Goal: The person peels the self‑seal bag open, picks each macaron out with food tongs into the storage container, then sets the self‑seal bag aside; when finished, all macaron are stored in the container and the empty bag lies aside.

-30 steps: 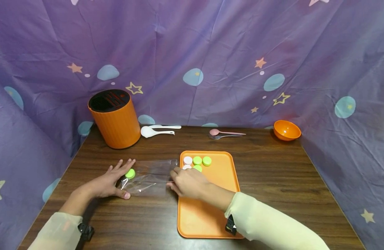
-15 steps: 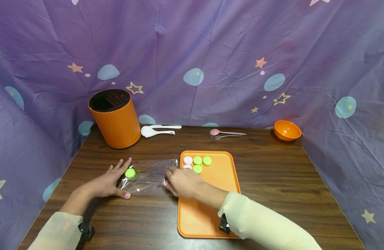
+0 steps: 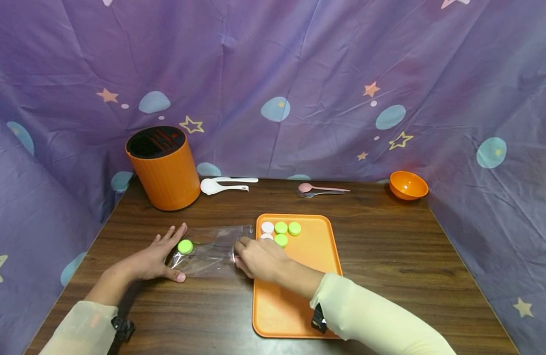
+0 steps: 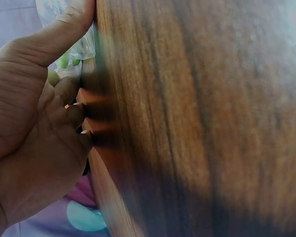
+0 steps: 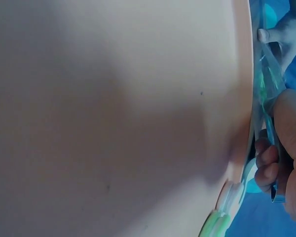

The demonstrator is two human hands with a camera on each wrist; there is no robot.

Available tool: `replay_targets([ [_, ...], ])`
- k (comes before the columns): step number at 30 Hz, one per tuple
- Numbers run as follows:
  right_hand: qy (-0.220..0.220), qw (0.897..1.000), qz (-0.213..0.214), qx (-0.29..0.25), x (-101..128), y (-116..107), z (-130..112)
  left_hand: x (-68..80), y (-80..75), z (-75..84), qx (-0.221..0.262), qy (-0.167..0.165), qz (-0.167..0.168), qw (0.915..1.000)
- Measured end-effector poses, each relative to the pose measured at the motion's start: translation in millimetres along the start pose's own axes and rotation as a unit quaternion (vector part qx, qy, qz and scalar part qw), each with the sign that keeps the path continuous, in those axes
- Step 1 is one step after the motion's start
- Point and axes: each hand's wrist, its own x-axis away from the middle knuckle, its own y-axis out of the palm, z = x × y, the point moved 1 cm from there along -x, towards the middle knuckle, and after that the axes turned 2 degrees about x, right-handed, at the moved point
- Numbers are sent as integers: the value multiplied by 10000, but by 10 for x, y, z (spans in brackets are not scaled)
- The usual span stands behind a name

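Observation:
A clear plastic bag lies flat on the table, left of the orange tray. At its left end sits a bright green round lid. My left hand rests there with fingers and thumb spread to either side of the lid, touching the bag's end. My right hand grips the bag's right end over the tray's left edge, its fingers curled around the plastic in the right wrist view. Beyond this hand, several white and green lids sit in rows in the tray's far left corner.
The orange tray lies right of the bag. Along the back stand an orange knife block and an orange bowl. Between them lie white utensils, a pink spoon and a fork. Purple cloth surrounds the table.
My right hand has shifted slightly left with the bag's end, and the plastic has puckered. My left hand and the green lid by it are nearly where they were.

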Motion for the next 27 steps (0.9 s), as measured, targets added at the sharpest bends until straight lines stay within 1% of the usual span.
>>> replay_targets([
  [4, -41, 9999, 138, -67, 20, -16, 19, -16, 18, -39, 28, 33, 6, 10000],
  [6, -53, 9998, 203, -58, 35, -25, 31, -17, 11, -44, 35, 99, -28, 9999],
  [9, -41, 9996, 276, -18, 61, -36, 50, -23, 13, -81, -5, 22, 26, 10000],
  [10, -26, 9996, 291, -18, 73, -38, 57, -18, 5, -71, -35, 20, -2, 10000],
  [13, -1, 9993, 365, -79, 104, -46, 77, 5, -8, -7, -111, -123, -32, 9999],
  [17, 21, 9990, 419, -150, 153, -47, 112, 44, -35, 158, -249, -316, -132, 9991],
  [20, 40, 9990, 394, -189, 195, -51, 147, 50, -37, 202, -282, -390, -157, 9987],
  [22, 57, 9989, 407, -204, 226, -51, 174, 42, -30, 186, -247, -317, -145, 9991],
  [27, 104, 9986, 475, -211, 306, -60, 239, 9, -5, 25, -218, -232, -43, 9995],
])
